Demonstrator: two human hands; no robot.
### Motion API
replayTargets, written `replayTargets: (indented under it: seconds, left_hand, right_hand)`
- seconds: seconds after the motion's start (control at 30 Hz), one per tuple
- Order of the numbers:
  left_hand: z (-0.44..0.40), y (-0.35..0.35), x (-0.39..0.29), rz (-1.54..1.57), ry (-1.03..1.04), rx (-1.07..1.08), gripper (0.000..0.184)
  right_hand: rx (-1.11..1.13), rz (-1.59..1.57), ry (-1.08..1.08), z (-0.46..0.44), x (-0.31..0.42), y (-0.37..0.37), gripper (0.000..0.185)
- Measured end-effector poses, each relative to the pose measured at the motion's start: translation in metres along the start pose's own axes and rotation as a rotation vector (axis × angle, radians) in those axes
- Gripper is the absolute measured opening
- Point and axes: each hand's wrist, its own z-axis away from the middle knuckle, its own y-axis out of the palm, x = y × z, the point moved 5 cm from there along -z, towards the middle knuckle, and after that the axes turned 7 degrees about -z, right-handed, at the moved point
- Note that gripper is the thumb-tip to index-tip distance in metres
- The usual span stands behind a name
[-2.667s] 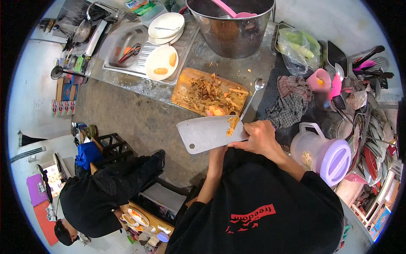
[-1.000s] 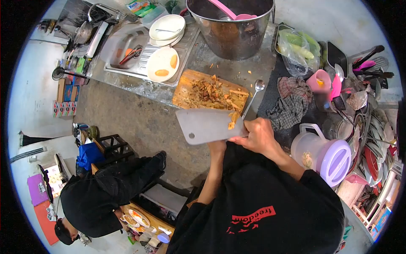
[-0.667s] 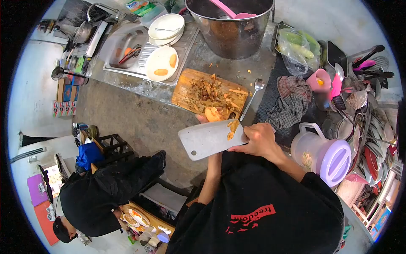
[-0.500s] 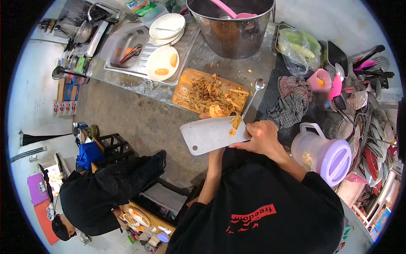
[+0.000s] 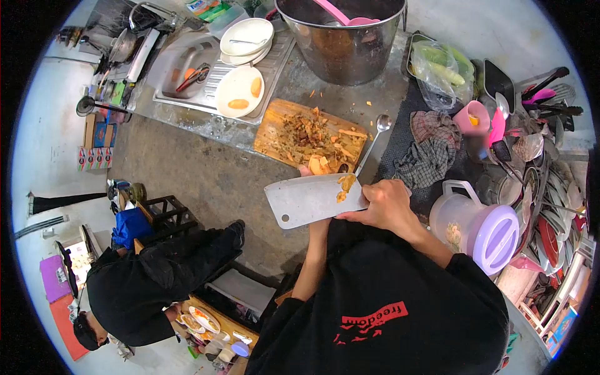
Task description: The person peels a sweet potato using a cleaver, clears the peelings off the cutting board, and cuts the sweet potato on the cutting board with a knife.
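Observation:
A broad cleaver (image 5: 309,199) with orange scraps stuck near its handle end is gripped in my right hand (image 5: 386,203), fingers closed round the handle. Behind the blade, my left hand (image 5: 304,170) is mostly hidden; its fingertips show against a peeled, orange vegetable-like piece (image 5: 320,165), which it seems to hold. Both hands are at the near edge of a wooden cutting board (image 5: 269,137). Brown and orange peelings (image 5: 306,132) cover the board's middle. A long-handled metal spoon (image 5: 384,123) lies along the board's right side.
Left of the board, a white plate (image 5: 230,94) carries two orange pieces beside the sink (image 5: 165,87). A large metal pot (image 5: 344,59) stands behind. Checked cloths (image 5: 431,153) and a lidded jug (image 5: 462,219) are at right. Another person (image 5: 134,290) bends at lower left.
The hands, cleaver and orange piece stay almost in place, with a very slight shift. The other person at lower left has moved slightly.

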Motion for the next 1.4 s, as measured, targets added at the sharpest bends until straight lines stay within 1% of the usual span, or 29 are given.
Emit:
replayTargets:
  seconds: [0.1,0.17,0.3,0.37,0.4,0.5,0.77,0.97,1.07,1.2,1.27,1.33,1.4]
  left_hand:
    - [0.003,0.001,-0.01,-0.037,0.004,0.027,0.073]
    - [0.003,0.0,0.001,-0.061,-0.105,0.045,0.074]
    - [0.007,0.003,0.021,-0.008,-0.15,0.028,0.075]
    - [0.014,0.007,0.014,0.15,0.175,-0.084,0.069]
    - [0.014,0.007,0.015,0.15,0.175,-0.084,0.069]
    - [0.024,0.003,0.012,0.111,0.134,-0.045,0.068]
    - [0.008,0.015,0.01,0.003,0.026,0.05,0.066]
    - [0.02,0.011,0.005,-0.078,-0.057,0.116,0.064]
    - [0.008,0.026,0.005,-0.118,-0.098,0.147,0.063]
    - [0.005,0.029,0.004,-0.171,-0.148,0.206,0.062]
    - [0.01,0.023,0.001,-0.197,-0.174,0.227,0.062]
    - [0.033,0.003,-0.003,-0.227,-0.2,0.247,0.061]
    - [0.032,0.003,-0.003,-0.254,-0.228,0.27,0.061]
  right_hand:
    - [0.016,0.021,-0.005,-0.001,0.001,0.001,0.067]
    - [-0.021,0.026,-0.009,-0.002,0.004,0.0,0.067]
    - [-0.054,0.012,-0.035,-0.001,0.003,0.006,0.068]
    - [-0.066,0.029,-0.046,-0.001,0.002,0.006,0.067]
    - [-0.066,0.029,-0.046,-0.002,0.002,0.008,0.067]
    - [-0.095,0.014,-0.054,-0.002,0.0,0.01,0.067]
    - [-0.18,0.011,-0.089,-0.007,0.002,0.008,0.065]
    - [-0.17,0.026,-0.093,-0.01,0.001,0.01,0.064]
    - [-0.125,0.033,-0.045,-0.015,-0.001,0.011,0.064]
    - [-0.141,0.015,-0.068,-0.018,0.001,0.004,0.065]
    - [-0.125,-0.012,-0.086,-0.017,0.001,0.004,0.064]
    - [-0.119,-0.005,-0.077,-0.014,0.0,0.005,0.064]
    - [-0.113,0.004,-0.064,-0.012,-0.003,0.006,0.064]
